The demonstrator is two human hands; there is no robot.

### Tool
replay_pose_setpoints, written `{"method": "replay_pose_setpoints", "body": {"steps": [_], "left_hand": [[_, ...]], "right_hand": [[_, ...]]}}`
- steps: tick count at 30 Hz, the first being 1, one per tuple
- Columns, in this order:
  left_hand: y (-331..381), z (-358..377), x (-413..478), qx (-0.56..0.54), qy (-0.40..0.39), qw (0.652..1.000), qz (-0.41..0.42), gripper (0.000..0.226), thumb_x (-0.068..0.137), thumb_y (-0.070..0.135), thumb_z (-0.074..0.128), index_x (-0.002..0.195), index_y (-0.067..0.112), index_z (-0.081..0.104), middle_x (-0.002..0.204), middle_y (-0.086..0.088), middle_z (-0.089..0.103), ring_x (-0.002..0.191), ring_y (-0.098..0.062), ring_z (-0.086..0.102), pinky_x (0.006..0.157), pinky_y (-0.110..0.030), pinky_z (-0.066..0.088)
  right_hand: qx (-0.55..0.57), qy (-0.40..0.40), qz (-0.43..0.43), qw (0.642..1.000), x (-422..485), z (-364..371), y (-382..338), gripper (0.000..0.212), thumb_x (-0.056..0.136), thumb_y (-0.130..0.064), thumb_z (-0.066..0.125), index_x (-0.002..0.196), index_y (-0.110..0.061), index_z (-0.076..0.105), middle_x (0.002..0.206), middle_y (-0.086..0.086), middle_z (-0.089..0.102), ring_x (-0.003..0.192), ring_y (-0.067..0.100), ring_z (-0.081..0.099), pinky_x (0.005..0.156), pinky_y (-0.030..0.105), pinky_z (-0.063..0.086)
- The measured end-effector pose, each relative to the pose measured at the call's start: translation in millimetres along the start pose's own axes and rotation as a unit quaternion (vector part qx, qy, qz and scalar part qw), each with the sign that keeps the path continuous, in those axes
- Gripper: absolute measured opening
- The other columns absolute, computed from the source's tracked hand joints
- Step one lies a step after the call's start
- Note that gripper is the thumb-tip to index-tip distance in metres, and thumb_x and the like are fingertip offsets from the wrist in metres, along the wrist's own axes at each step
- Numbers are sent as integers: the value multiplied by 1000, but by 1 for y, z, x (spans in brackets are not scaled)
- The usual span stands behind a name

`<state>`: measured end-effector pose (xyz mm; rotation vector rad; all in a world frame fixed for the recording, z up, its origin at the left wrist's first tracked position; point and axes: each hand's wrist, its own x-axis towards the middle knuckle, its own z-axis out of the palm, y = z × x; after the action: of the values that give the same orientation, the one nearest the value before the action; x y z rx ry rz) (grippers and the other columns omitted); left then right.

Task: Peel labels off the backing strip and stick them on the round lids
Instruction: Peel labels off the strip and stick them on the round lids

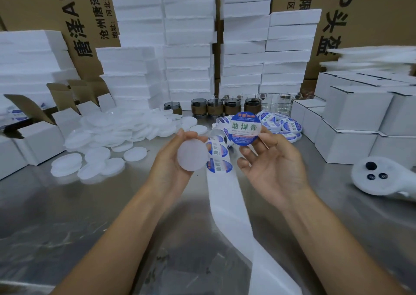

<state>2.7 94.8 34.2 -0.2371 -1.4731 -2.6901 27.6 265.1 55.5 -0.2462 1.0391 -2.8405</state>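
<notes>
1. The steel bench (67, 216) carries everything. The backing strip lies down its middle and serves as the landmark here.
2. A heap of bare lids (117, 135) spreads well to the left of the strip.
3. The backing strip (227, 204) is thin, limp paper. Its long axis runs from the near edge away from the person, with blue labels on its far part only.
4. A small pile of labelled lids (286, 126) sits just right of the strip's far end.
5. The left hand (171, 166) is just left of the strip, with its fingers and thumb curled round the rim of one lid.
6. The right hand (270, 166) is just right of the strip and pinches a peeled label by its edge, the other fingers loosely spread.
7. The lid (191, 154) is translucent plastic, probably light, stiff and a little slick. It is round with no long axis, its flat face is turned up toward the person, and the rim is the best place to hold it.
8. The label (245, 128) is above the strip, printed face toward the person and text upright. It is flimsy and sticky-backed and likely to curl, so it should be held by the very edge.
</notes>
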Motion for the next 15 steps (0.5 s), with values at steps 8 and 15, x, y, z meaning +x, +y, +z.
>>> {"method": "replay_pose_setpoints", "body": {"steps": [8,15], "left_hand": [[-8,8,-2,33,-89,992,-83,70,82,51,36,122,-3,54,113,-19,64,97,-28,60,86,-36,44],[-12,9,0,3,-88,992,-93,52,79,51,40,94,6,61,93,-15,69,82,-24,67,67,-31,56]], "right_hand": [[-167,-26,3,986,-3,5,15,14,57,-17,70,70,-17,63,56,-2,60,38,6,39,38,13,35],[-301,0,-20,953,-1,2,24,9,74,-7,73,72,-13,67,56,3,65,35,6,39,41,13,38]]}}
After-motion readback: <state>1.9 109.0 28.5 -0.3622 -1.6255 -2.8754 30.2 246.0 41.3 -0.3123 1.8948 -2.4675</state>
